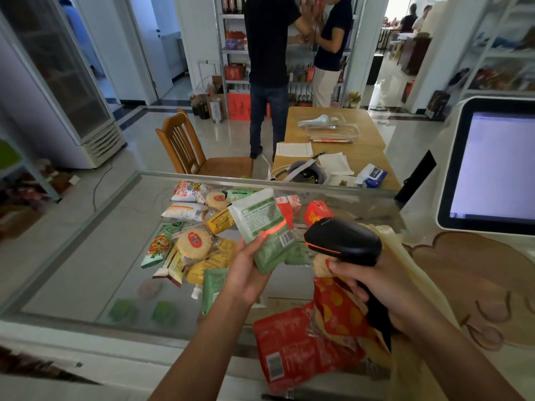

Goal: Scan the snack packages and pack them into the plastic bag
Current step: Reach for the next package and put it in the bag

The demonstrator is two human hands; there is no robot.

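My left hand [246, 270] holds a green snack package [265, 227] up above the glass counter [86, 256], its printed back facing me. A red scan line crosses the package beside its barcode. My right hand [376, 287] grips a black barcode scanner [344, 241], pointed left at the package from close by. A pile of snack packages [199, 227] lies on the glass behind and left of my hands. A translucent plastic bag [405, 261] lies under my right arm, with red snack packages [292, 351] lying at its near end.
A checkout screen [492, 166] stands at the right on a wooden counter [477, 270]. Beyond the glass are a wooden chair [185, 146], a wooden table [367, 157] with papers, and two people standing at shelves [234, 50]. A glass-door fridge [58, 82] stands at the left.
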